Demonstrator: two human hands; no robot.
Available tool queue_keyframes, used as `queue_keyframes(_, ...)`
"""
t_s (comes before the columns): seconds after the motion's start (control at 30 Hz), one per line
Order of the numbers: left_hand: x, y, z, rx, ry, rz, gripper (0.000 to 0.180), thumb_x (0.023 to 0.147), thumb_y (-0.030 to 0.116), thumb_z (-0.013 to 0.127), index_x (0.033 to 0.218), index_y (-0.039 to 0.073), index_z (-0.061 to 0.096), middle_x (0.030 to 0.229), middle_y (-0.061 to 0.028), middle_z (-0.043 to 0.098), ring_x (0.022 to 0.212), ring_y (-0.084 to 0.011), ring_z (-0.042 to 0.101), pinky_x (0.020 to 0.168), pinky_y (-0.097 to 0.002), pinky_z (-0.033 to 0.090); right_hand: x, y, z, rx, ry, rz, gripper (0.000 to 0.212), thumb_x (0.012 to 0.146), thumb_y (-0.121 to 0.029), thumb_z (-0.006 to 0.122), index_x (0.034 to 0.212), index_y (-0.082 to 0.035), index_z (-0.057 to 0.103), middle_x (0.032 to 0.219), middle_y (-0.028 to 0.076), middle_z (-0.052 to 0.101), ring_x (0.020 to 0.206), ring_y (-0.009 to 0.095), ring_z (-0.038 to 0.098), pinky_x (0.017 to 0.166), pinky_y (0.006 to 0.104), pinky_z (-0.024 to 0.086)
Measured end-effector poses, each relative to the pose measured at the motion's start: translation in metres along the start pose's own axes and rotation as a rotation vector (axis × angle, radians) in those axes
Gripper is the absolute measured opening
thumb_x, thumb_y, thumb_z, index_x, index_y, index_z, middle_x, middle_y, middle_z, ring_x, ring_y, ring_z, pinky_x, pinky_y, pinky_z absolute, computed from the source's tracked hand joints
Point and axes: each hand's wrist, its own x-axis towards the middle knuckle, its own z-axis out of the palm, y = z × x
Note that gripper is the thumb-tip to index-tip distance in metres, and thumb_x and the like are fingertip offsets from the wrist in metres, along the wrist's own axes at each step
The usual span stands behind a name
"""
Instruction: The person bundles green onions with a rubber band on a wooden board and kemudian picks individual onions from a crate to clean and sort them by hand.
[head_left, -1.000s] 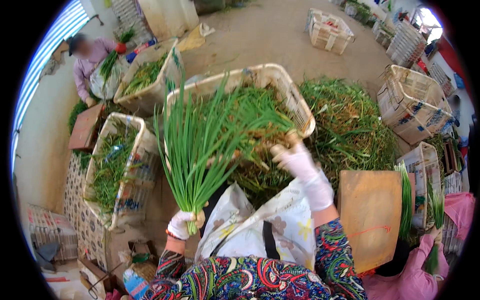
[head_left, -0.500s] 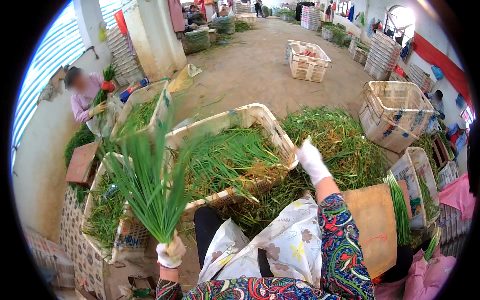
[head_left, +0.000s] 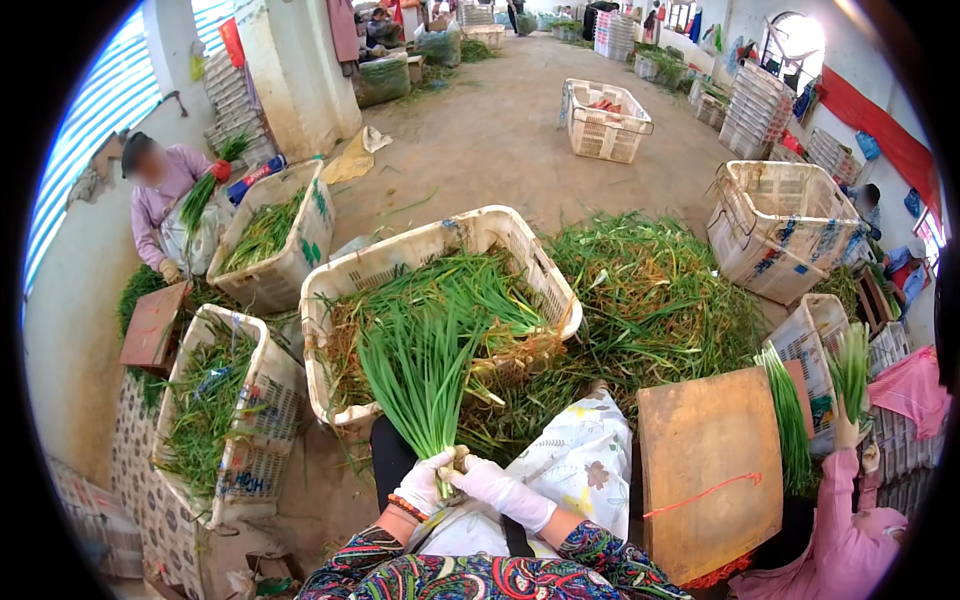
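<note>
A bunch of garlic chives (head_left: 415, 375) fans out upward in front of my lap, its leaf tips over the near side of a white plastic crate (head_left: 312, 335). My left hand (head_left: 424, 483), in a white glove, is closed around the stem ends. Against the same stem base, my gloved right hand (head_left: 500, 490) has its fingers pinched in from the right side. Its fingertips are partly hidden among the stems. Loose green and browned leaves (head_left: 440, 280) fill the crate. A floral apron (head_left: 585, 450) covers my lap.
A heap of leaf trimmings (head_left: 660, 300) lies right of the crate. Nearer stands a wooden board (head_left: 712, 470), with chives (head_left: 788, 425) beside it. At right, a pink-sleeved person (head_left: 840, 520) holds a bunch. Another person (head_left: 165, 200) works at far left, near filled crates (head_left: 265, 430).
My left hand has brought the chives from the left to in front of my lap. My right hand has come back from the crate's right corner to the stem base.
</note>
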Motion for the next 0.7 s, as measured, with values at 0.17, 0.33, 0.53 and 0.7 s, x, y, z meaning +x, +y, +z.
queue_keyframes(0.17,-0.002,-0.006,-0.007,0.081,0.060,0.030,0.027,0.087,0.023,0.046,0.101,0.001,0.055,0.084,-0.0075,0.059,0.071,-0.0202,0.058,0.063,-0.0349,0.050,-0.013,-0.030,-0.006,-0.230,-0.071,0.023,0.051,0.081,-0.047,0.045,0.098,0.001,0.053,0.087,0.023,0.059,0.081,0.033,0.059,0.071,0.0375,0.046)
queue_keyframes(0.33,-0.009,0.008,0.002,0.007,-0.151,0.035,0.036,0.087,0.026,0.043,0.114,0.003,0.047,0.093,-0.0074,0.059,0.076,-0.0201,0.059,0.068,-0.0333,0.049,-0.007,-0.024,-0.010,0.010,0.050,-0.115,0.041,0.082,-0.036,0.044,0.095,0.002,0.051,0.089,0.024,0.057,0.084,0.036,0.056,0.073,0.0403,0.044)
queue_keyframes(0.53,-0.015,0.022,-0.001,-0.114,-0.280,0.097,0.041,0.085,0.017,0.046,0.123,0.002,0.039,0.096,-0.0046,0.058,0.088,-0.0217,0.055,0.078,-0.0349,0.046,-0.005,-0.036,-0.012,-0.029,0.096,-0.287,0.030,0.085,-0.029,0.044,0.088,0.000,0.051,0.073,0.018,0.059,0.065,0.031,0.058,0.059,0.0380,0.045)
queue_keyframes(0.7,-0.016,0.018,0.013,-0.308,-0.126,0.150,0.030,0.087,0.017,0.045,0.111,-0.001,0.045,0.074,-0.0009,0.053,0.069,-0.0169,0.052,0.082,-0.0355,0.045,-0.005,-0.033,-0.003,0.581,-0.180,0.160,0.039,0.086,-0.040,0.047,0.079,-0.003,0.057,0.059,0.001,0.053,0.045,0.011,0.047,0.041,0.0240,0.035)
